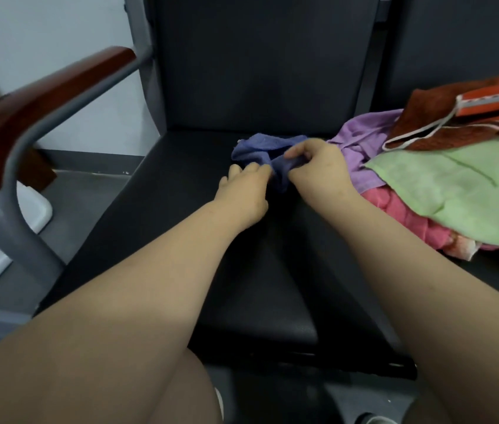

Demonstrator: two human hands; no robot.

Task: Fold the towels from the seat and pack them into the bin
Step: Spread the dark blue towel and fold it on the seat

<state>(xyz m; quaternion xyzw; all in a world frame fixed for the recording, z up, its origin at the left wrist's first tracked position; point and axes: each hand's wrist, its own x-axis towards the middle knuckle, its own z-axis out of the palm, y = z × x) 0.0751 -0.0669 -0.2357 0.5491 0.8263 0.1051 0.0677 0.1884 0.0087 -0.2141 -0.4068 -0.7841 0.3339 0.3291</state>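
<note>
The right hand (318, 166) pinched the crumpled blue towel (260, 146) on the black seat (165, 215) beside the towel pile (444, 191), while the left hand (242, 195) touched its edge, grip unclear; folding seemingly just beginning, it next needed spreading flat.

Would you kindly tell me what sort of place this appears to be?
Probably a waiting area or office: black padded seats side by side, a wooden armrest on a grey metal frame, a plain wall.
</note>
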